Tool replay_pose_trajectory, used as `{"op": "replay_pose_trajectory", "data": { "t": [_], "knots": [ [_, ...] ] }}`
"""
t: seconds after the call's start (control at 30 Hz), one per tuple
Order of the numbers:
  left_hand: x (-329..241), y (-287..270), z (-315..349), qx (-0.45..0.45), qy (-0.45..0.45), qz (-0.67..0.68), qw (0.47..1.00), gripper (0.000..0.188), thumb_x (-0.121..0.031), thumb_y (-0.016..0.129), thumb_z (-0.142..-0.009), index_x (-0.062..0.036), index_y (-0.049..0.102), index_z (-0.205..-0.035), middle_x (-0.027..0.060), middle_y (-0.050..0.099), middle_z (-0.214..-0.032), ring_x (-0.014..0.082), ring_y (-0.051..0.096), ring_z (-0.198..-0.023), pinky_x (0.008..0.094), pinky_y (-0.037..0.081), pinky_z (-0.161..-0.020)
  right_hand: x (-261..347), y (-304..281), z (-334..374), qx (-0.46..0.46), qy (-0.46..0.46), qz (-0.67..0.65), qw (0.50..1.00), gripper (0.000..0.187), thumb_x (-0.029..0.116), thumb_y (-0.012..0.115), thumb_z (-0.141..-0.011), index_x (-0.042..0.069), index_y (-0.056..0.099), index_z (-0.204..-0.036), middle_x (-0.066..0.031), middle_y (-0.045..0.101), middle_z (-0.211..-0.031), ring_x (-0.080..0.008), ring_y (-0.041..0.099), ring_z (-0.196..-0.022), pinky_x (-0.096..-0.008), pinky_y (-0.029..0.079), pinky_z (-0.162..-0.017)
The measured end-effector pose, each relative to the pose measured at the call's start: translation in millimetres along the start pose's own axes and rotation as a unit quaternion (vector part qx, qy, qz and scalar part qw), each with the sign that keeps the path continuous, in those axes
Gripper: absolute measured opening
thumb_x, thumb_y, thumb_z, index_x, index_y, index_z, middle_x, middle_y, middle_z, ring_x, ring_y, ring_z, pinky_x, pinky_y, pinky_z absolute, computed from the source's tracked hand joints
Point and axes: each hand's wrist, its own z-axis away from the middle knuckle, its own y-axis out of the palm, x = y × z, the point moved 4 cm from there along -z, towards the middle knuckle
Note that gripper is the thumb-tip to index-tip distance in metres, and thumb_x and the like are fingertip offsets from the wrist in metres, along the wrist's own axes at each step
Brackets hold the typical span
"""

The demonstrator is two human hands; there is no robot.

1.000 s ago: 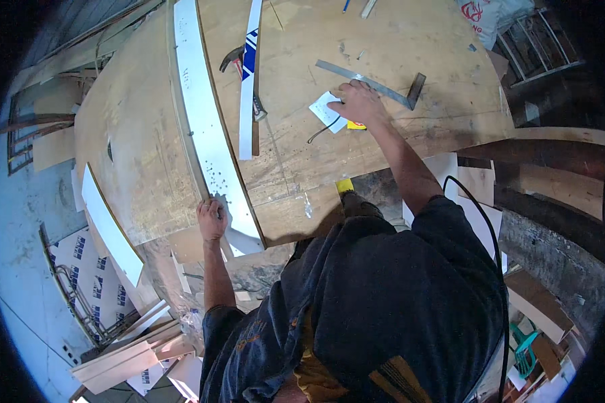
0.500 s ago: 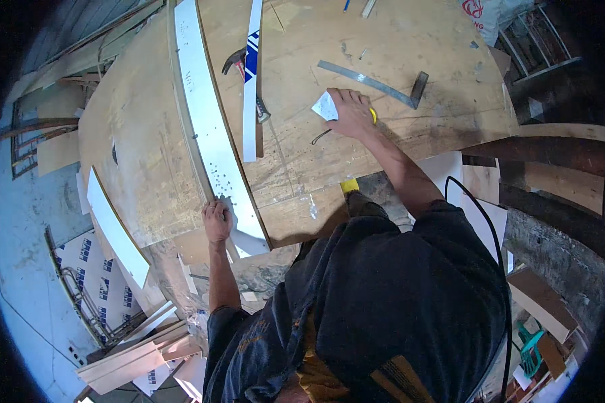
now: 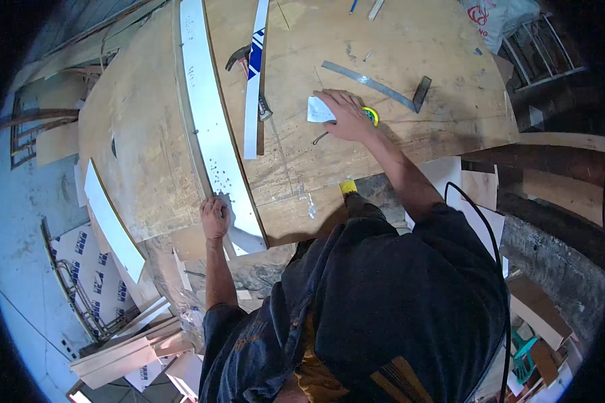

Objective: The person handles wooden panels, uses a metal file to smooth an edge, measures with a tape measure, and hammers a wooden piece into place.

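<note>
My left hand [image 3: 215, 216] is curled closed at the near end of a long white board [image 3: 212, 127], along its left edge. Whatever its fingers hold is hidden. Small dark bits [image 3: 220, 176] lie scattered on the board just beyond that hand. Farther right, my right hand [image 3: 346, 115] grips a small white piece of paper [image 3: 318, 110] low over the wooden table [image 3: 296, 161]. A round yellow-green tape measure [image 3: 371, 117] sits against the right side of this hand, partly covered, and a dark cord [image 3: 320, 138] shows below the palm.
A hammer [image 3: 265, 107] lies partly under a narrow white strip [image 3: 252, 121] with a blue printed patch. Beyond my right hand is a metal square [image 3: 370, 82]. Another white strip [image 3: 113, 218] rests at the left edge. A black cable [image 3: 492, 232] hangs at my right side.
The white paper has turned and shows a squarer face, with my right hand shifted slightly left. More of the tape measure is uncovered. My left hand stays at the board.
</note>
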Motion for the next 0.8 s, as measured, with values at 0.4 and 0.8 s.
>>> {"op": "replay_pose_trajectory", "data": {
  "t": [0.4,0.8],
  "knots": [
    [-1,-3,2,-0.003,0.002,-0.020,1.000,0.010,-0.006,0.061,-0.073,-0.0101,0.056,-0.081,0.0089,0.059,-0.087,0.0305,0.059,-0.093,0.0462,0.042,-0.097,51,36,107,-0.016,-0.023,-0.091,0.995,0.036,0.012,0.066,-0.077,0.010,0.064,-0.113,-0.0102,0.062,-0.111,-0.0317,0.057,-0.107,-0.0442,0.044,-0.094],
    [4,5,2,0.018,-0.011,-0.047,0.999,0.008,-0.006,0.061,-0.073,-0.0104,0.058,-0.080,0.0082,0.062,-0.089,0.0297,0.060,-0.096,0.0450,0.040,-0.101,43,58,114,-0.044,-0.024,-0.005,0.999,0.029,0.014,0.065,-0.077,0.013,0.065,-0.106,-0.0045,0.061,-0.105,-0.0252,0.054,-0.104,-0.0413,0.041,-0.092]
  ]
}}
